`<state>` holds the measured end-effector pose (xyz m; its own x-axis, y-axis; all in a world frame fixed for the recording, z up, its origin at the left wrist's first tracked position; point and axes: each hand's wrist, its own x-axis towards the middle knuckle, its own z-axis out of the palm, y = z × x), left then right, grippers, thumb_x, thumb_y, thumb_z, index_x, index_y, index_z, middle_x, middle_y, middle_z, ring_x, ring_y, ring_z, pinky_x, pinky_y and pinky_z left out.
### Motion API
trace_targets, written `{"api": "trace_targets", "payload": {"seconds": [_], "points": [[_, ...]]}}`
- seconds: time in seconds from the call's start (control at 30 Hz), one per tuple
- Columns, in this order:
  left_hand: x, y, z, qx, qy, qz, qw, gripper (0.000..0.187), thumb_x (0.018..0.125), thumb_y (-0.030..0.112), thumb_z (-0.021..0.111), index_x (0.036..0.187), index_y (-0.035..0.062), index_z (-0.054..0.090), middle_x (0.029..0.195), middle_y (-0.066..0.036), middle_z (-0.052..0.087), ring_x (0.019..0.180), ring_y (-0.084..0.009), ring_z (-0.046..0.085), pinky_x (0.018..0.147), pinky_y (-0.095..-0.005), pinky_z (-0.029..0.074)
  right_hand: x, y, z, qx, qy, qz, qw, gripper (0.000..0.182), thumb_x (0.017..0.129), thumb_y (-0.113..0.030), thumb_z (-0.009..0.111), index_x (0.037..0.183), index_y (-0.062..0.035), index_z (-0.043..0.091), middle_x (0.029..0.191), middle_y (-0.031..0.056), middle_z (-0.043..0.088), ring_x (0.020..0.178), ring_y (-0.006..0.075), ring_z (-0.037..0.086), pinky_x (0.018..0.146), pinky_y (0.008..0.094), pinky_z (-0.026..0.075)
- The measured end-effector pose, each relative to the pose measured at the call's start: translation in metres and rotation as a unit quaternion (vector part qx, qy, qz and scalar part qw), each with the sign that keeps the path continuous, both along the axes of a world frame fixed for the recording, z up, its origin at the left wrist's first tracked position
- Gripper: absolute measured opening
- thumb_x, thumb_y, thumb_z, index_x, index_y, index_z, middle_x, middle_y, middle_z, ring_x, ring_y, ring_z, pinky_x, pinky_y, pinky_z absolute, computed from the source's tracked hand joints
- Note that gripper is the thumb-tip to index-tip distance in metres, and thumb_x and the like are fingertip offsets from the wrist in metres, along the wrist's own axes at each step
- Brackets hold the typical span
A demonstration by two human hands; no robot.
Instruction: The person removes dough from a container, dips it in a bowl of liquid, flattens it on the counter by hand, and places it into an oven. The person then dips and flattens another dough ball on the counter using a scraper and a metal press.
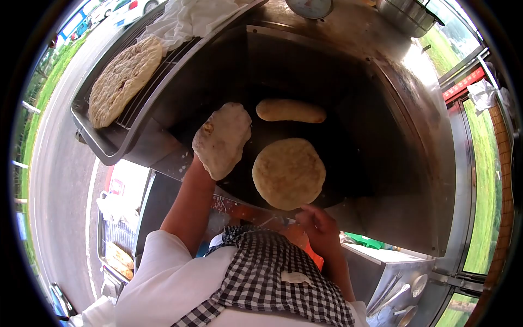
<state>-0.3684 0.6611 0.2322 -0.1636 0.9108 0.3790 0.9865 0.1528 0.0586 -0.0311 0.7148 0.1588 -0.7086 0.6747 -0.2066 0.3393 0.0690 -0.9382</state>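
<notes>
A pale oval piece of dough (pixel 222 140) lies over my left hand (pixel 200 170), hiding its fingers; only the part near the wrist shows. The dough is at the left side of a dark, deep-walled cooking surface. A round flat dough (pixel 289 173) with light brown patches rests at the middle of that surface. At its lower edge is my right hand (pixel 317 222), with the index finger stretched to the rim and nothing visible held. Behind the round one lies a long, narrow piece of dough (pixel 291 110).
A tray with a wire rack (pixel 143 92) at the upper left holds a large flatbread (pixel 124 82) and white cloth (pixel 188 19). High metal walls surround the cooking surface. A dial (pixel 310 5) and metal pot (pixel 406 16) stand behind; utensils (pixel 389 291) lie lower right.
</notes>
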Motion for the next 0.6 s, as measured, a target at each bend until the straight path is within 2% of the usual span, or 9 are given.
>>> {"api": "trace_targets", "payload": {"seconds": [0.1,0.3,0.5,0.6], "points": [[0.000,0.004,-0.014,0.012,0.020,-0.013,1.000,0.010,0.080,0.009,0.066,0.089,0.0047,0.066,0.097,-0.012,0.062,0.103,-0.0330,0.060,0.089,-0.0416,0.052,0.003,-0.001,-0.001,-0.011,0.004,-0.006,1.000,0.033,0.105,-0.012,0.066,0.135,0.0012,0.063,0.104,0.0094,0.076,0.088,0.0128,0.070,0.079,0.0287,0.057],[0.001,0.004,-0.019,0.038,-0.011,-0.009,0.999,0.010,0.082,0.010,0.067,0.091,0.0048,0.065,0.098,-0.012,0.062,0.103,-0.0334,0.060,0.089,-0.0422,0.052,0.007,-0.001,0.000,0.001,0.005,-0.005,1.000,0.033,0.105,-0.012,0.067,0.135,-0.0005,0.064,0.104,0.0089,0.076,0.087,0.0132,0.070,0.080,0.0293,0.057],[0.015,-0.006,0.008,0.084,-0.058,-0.026,0.994,0.015,0.081,0.010,0.068,0.094,0.0044,0.065,0.098,-0.012,0.061,0.102,-0.0341,0.060,0.088,-0.0429,0.052,0.007,-0.004,0.005,-0.005,-0.003,-0.013,1.000,0.032,0.105,-0.013,0.067,0.134,-0.0005,0.065,0.101,0.0084,0.076,0.086,0.0124,0.070,0.079,0.0289,0.057],[0.014,-0.006,0.003,0.100,-0.068,-0.031,0.992,0.017,0.087,0.012,0.065,0.102,0.0040,0.064,0.101,-0.011,0.064,0.101,-0.0313,0.062,0.087,-0.0398,0.052,0.008,-0.005,0.004,-0.002,-0.007,-0.017,1.000,0.031,0.104,-0.013,0.067,0.133,-0.0006,0.065,0.102,0.0087,0.077,0.090,0.0133,0.071,0.082,0.0294,0.057]]}}
